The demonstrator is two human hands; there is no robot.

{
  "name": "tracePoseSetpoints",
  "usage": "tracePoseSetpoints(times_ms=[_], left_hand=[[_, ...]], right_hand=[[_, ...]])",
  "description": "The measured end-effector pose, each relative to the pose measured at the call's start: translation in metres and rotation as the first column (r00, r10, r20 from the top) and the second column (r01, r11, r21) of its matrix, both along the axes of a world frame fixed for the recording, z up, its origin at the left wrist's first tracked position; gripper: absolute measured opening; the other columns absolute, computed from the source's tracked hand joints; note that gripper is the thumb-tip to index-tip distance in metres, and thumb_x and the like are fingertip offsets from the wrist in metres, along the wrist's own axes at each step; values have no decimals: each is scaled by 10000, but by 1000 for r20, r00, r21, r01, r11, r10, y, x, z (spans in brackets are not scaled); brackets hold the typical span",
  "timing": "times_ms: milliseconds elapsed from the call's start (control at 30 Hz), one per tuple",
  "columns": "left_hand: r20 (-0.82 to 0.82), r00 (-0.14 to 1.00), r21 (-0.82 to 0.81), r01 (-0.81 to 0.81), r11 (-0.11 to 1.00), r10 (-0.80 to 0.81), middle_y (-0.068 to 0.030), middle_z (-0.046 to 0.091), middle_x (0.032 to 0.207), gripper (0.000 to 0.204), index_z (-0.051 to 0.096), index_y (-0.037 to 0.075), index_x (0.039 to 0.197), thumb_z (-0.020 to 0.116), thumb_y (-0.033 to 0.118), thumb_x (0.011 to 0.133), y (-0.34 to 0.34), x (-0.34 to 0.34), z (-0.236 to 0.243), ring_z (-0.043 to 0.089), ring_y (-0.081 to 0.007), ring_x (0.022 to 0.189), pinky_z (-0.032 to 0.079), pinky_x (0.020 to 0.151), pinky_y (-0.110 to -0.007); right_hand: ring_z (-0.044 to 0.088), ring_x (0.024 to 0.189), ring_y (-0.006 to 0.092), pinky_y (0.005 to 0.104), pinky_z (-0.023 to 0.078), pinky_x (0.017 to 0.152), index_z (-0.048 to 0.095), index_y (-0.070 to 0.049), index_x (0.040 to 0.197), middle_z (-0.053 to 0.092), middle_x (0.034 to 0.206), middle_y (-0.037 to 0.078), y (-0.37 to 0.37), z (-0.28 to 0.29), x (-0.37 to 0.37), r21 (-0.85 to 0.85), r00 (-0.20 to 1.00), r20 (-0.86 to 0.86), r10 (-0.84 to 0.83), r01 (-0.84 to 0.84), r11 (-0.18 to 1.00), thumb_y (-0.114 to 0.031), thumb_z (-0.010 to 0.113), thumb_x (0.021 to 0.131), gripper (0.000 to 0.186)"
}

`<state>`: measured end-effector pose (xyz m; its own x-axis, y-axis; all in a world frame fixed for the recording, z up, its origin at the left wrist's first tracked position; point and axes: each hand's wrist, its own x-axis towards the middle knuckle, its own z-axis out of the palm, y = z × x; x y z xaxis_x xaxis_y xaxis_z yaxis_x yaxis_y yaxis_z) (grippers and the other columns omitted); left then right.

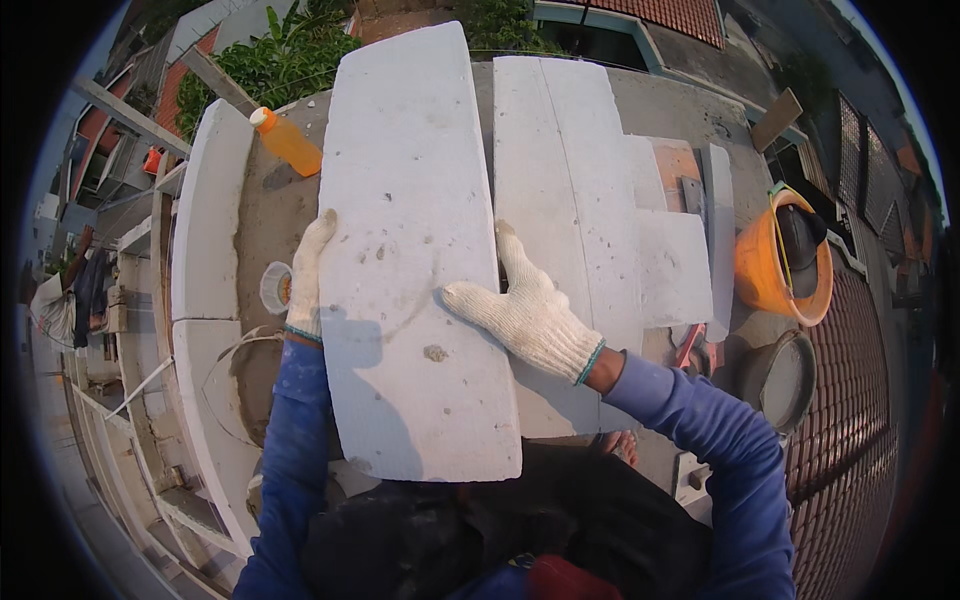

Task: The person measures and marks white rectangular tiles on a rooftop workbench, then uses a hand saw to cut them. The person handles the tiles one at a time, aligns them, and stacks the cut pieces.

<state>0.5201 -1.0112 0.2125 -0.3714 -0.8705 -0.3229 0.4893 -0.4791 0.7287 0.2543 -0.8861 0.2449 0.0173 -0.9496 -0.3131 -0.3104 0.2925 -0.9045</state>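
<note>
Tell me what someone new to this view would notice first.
The big white block in the middle, with the gloved left hand at its left edge and the gloved right hand at its right. Then the orange bottle at upper left and the orange bucket at far right catch the eye.

Scanning for lettering now — and nothing can be read: no word, label or number on the handled white block (415, 255), the orange bottle (291, 146) — or anywhere else.
</note>
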Motion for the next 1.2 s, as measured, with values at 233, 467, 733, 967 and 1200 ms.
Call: tracePoseSetpoints(times_ms=[233,467,733,967,1200], left_hand=[[140,990,37,-27,999,22,-236,705,1434,710,533,-40,1579,681,464,1102,-8,40,-10,768,-311,1224,678,989,-443],[54,999,207,-1,978,-10,-171,769,1310,560,614,-33,1497,739,338,1096,3,56,-16,808,-223,1100,702,892,-358],[94,995,207,9,978,-29,-174,765,1298,543,644,-16,1482,745,349,1093,-2,52,-30,802,-215,1089,688,904,-335],[236,972,148,-11,989,-25,-226,750,1325,683,614,-50,1487,761,463,1061,-4,46,-45,791,-254,1138,683,934,-370],[215,976,124,4,992,-31,-203,745,1377,669,599,-35,1521,717,455,1081,1,51,-45,786,-278,1141,665,975,-405]], right_hand=[[710,1335,430,453,592,1109,126,108,1750,626,1471,403,-4,-29,28,6,998,11,58,-58,998,-619,789,974,1253],[685,1324,353,445,564,1130,282,-14,1732,646,1495,272,7,-29,49,197,973,231,4,-50,979,-495,745,1054,952],[754,1205,422,471,618,1032,174,54,1748,668,1389,378,17,-23,54,179,998,54,25,-34,983,-485,700,1072,1012],[806,1110,359,483,664,958,250,72,1738,712,1292,391,58,32,9,149,994,25,108,-111,983,-508,674,1114,952],[762,894,159,269,638,754,625,50,1412,777,1057,80,126,40,-133,5,761,108,-639,643,766,-375,713,1135,515]])
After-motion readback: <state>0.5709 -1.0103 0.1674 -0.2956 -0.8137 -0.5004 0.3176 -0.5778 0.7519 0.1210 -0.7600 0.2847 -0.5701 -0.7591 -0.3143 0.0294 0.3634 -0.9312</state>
